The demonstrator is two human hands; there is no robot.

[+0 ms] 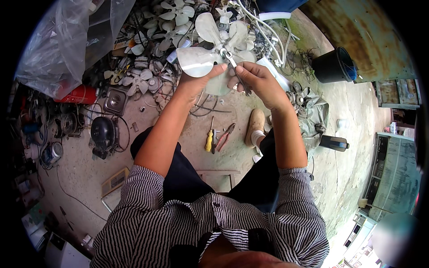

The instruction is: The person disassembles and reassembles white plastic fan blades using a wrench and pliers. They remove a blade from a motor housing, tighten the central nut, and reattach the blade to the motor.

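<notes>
A pale plastic fan blade (195,61) with several broad petals is held out in front of me. My left hand (195,85) grips it from the near left, thumb along a petal and the other fingers hidden beneath. In my right hand (261,82) is a metal wrench (233,64), pinched between thumb and fingers. Its ring end lies over the fan's hub, though I cannot tell whether it is seated on a nut. On the floor between my feet lie a yellow-handled screwdriver (209,139) and red-handled pliers (225,137), with small metal pieces between them.
A heap of fan blades and motors (139,81) spreads beyond my hands. At left are a clear plastic sheet (58,49), a red cylinder (82,94) and a black compressor (104,134). A black bucket (328,66) stands far right, near a grey-green sack (315,107).
</notes>
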